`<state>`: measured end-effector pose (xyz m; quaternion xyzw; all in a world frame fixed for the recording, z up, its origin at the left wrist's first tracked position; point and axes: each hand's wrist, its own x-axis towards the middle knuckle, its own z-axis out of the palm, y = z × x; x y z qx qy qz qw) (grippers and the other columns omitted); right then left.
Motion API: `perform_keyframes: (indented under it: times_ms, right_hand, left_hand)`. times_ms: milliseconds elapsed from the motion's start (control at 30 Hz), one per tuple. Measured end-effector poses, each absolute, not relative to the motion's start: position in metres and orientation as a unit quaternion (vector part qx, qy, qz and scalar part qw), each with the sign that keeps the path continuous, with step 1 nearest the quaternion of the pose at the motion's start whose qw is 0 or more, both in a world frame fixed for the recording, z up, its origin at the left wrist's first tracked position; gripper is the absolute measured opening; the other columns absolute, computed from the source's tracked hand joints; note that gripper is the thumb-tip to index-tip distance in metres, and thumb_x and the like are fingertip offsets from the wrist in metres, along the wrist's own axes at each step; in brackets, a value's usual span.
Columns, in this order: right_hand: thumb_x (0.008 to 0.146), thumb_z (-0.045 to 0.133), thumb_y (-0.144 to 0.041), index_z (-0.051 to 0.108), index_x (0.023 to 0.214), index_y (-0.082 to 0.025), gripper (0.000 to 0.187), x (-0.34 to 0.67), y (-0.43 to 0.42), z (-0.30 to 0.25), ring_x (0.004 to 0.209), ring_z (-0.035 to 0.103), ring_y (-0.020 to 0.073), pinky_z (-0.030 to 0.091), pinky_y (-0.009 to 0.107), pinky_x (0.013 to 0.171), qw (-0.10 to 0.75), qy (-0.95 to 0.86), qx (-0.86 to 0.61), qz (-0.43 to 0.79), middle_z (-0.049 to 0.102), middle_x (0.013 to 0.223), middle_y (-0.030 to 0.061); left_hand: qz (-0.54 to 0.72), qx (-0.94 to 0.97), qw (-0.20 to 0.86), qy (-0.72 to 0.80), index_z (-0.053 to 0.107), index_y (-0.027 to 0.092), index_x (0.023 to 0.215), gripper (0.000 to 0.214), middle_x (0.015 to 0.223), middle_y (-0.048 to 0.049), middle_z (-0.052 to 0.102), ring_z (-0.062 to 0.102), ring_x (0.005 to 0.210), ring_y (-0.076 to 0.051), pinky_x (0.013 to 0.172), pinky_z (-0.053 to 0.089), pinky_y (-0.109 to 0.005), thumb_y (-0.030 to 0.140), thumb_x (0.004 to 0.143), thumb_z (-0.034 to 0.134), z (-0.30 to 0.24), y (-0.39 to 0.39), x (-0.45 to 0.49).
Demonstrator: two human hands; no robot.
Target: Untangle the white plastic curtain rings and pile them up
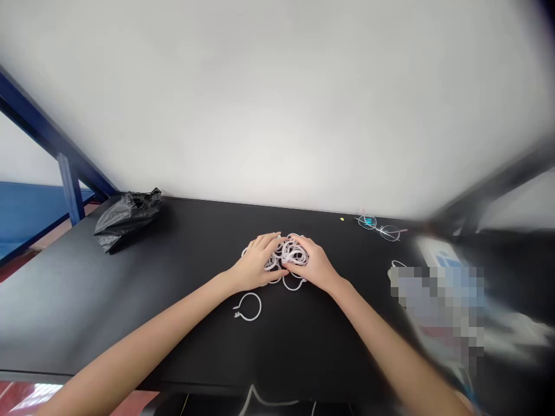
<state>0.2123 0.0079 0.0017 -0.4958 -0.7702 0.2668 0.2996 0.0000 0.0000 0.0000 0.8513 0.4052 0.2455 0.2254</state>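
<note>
A heap of white plastic rings (289,252) lies near the middle of the black table (173,300). My left hand (255,263) rests on the heap's left side with fingers curled over the rings. My right hand (314,264) cups the heap's right side, fingers bent around it. Both hands press the pile between them. One single white ring (248,307) lies apart on the table, just in front of my left wrist.
A crumpled black plastic bag (128,216) sits at the table's back left. A pair of glasses (379,227) lies at the back right. Blurred, partly masked items (437,277) fill the right side. A white wall stands behind the table.
</note>
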Motion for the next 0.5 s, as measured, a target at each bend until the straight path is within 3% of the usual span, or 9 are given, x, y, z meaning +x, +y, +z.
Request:
perform_keyframes:
  times_ms: [100, 200, 267, 333, 433, 500]
  right_hand:
    - [0.07, 0.081, -0.033, 0.055, 0.134, -0.019, 0.07, 0.23, 0.0, 0.005, 0.109, 0.063, 0.029, 0.049, 0.048, 0.098, 0.3, -0.751, -0.506, 0.3, 0.065, 0.12, 0.0125]
    - [0.071, 0.081, -0.038, 0.056, 0.132, -0.023, 0.068, 0.24, -0.005, 0.01, 0.107, 0.063, 0.0263, 0.051, 0.046, 0.096, 0.313, -0.734, -0.508, 0.324, 0.066, 0.12, 0.0102]
    - [0.071, 0.081, -0.041, 0.058, 0.129, -0.025, 0.064, 0.243, -0.006, 0.013, 0.108, 0.063, 0.0261, 0.051, 0.046, 0.096, 0.319, -0.725, -0.514, 0.328, 0.066, 0.121, 0.0088]
    - [0.073, 0.08, -0.044, 0.061, 0.126, -0.027, 0.059, 0.245, -0.006, 0.014, 0.11, 0.062, 0.0267, 0.05, 0.046, 0.097, 0.331, -0.717, -0.518, 0.329, 0.067, 0.121, 0.0078]
    - [0.08, 0.073, -0.045, 0.064, 0.118, -0.026, 0.043, 0.244, -0.005, 0.012, 0.113, 0.062, 0.0261, 0.049, 0.046, 0.1, 0.376, -0.7, -0.516, 0.321, 0.069, 0.117, 0.0068]
    - [0.083, 0.071, -0.043, 0.066, 0.111, -0.025, 0.034, 0.243, -0.005, 0.01, 0.111, 0.064, 0.0251, 0.048, 0.045, 0.101, 0.41, -0.687, -0.516, 0.306, 0.071, 0.113, 0.0063]
  left_hand:
    - [0.264, 0.844, 0.257, 0.39, 0.037, 0.023, 0.146, 0.069, 0.153, -0.0177, 0.036, 0.035, 0.14, -0.034, 0.112, 0.035, -0.054, 0.047, 0.088, 0.064, 0.009, -0.006, 0.006]
    - [0.287, 0.849, 0.216, 0.388, 0.045, 0.022, 0.138, 0.056, 0.148, -0.0162, 0.041, 0.04, 0.136, -0.033, 0.111, 0.037, -0.053, 0.044, 0.09, 0.064, 0.025, -0.023, -0.005]
    - [0.286, 0.855, 0.18, 0.392, 0.054, 0.019, 0.121, 0.041, 0.129, -0.015, 0.054, 0.054, 0.118, -0.029, 0.097, 0.048, -0.045, 0.042, 0.089, 0.065, 0.034, -0.042, -0.018]
    - [0.255, 0.861, 0.159, 0.41, 0.057, 0.018, 0.105, 0.027, 0.101, -0.0086, 0.06, 0.061, 0.088, -0.022, 0.074, 0.053, -0.035, 0.039, 0.09, 0.064, 0.036, -0.063, -0.03]
    - [0.187, 0.867, 0.133, 0.443, 0.057, 0.019, 0.099, 0.019, 0.09, -0.0042, 0.058, 0.059, 0.072, -0.019, 0.058, 0.047, -0.029, 0.035, 0.09, 0.063, 0.025, -0.091, -0.041]
    - [0.171, 0.868, 0.128, 0.448, 0.057, 0.019, 0.099, 0.01, 0.092, -0.0045, 0.059, 0.06, 0.071, -0.017, 0.058, 0.047, -0.028, 0.029, 0.095, 0.054, 0.015, -0.104, -0.044]
